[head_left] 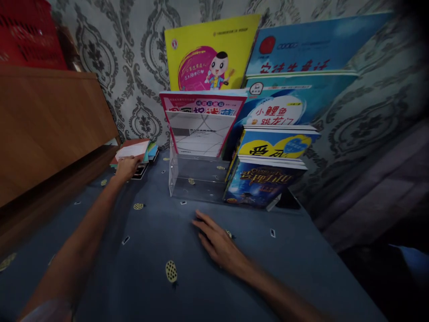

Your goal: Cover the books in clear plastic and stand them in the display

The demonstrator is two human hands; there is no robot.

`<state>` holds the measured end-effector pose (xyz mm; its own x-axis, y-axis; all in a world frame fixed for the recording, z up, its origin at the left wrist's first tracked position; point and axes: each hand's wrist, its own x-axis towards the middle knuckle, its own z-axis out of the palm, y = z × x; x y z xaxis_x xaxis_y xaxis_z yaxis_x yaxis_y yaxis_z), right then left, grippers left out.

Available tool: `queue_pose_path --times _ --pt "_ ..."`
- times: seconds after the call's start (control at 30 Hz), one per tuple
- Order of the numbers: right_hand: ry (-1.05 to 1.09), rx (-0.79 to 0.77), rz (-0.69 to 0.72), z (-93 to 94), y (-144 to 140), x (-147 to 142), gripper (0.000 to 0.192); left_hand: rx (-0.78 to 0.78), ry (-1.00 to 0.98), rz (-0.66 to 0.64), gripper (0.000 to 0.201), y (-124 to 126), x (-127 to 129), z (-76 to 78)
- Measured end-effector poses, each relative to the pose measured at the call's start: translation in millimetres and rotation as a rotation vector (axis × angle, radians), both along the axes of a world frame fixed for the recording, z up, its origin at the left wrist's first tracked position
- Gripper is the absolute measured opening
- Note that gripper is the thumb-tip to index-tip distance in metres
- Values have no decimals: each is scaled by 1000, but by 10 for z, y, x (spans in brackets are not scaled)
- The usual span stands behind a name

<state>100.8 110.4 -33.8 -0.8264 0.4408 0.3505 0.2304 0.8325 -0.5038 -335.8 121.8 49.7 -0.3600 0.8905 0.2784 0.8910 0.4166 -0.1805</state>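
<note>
Reaching to the far left, my left hand (127,167) has its fingers closed on a red-brown booklet (136,147) at the top of a small stack of booklets (152,154). My right hand (216,241) hovers over or rests on the cloth with fingers stretched and nothing in them. Beyond it stands a clear acrylic rack (197,179) holding books in two columns. A white-covered booklet (201,134) leans in its left column, and a dark blue book (263,181) is at the front of the right column. The rack's front left tiers hold no books.
A wooden cabinet (50,129) borders the left side, with a red plastic basket (30,38) on top. Patterned wallpaper (140,89) rises behind the rack. A dark flat object (288,199) lies at the rack's right end. The blue tablecloth (140,277) drops off at the right edge.
</note>
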Motion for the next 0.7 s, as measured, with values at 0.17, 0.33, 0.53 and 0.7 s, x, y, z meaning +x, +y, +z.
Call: queue_pose_path --times 0.17,0.33,0.53,0.7 --pt "-1 -10 -2 -7 6 -6 40 -49 57 -56 37 37 40 26" --pt "17 3 -7 -31 13 -16 40 -53 95 -78 39 50 103 73" --pt "5 10 -2 -21 10 -17 40 -25 126 -108 36 -101 237 123" --pt "14 11 0 -29 11 -16 39 -3 112 -148 46 -317 337 -13"
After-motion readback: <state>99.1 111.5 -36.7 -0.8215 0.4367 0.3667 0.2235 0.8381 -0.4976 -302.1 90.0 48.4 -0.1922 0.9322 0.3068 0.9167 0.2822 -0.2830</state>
